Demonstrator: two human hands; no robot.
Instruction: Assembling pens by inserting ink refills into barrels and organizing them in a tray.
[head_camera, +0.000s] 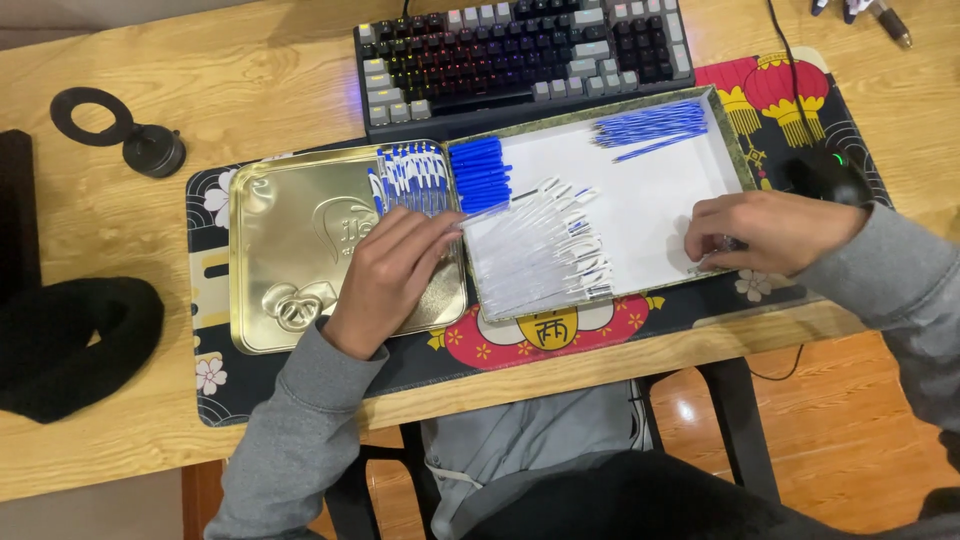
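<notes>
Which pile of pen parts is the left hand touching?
The left hand touches the clear pen barrels at its fingertips, not the blue caps or the refills.

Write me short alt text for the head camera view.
The left hand rests on a gold tin lid and the right hand reaches into a white box holding clear pen barrels, blue refills and blue caps, before a keyboard.
</notes>
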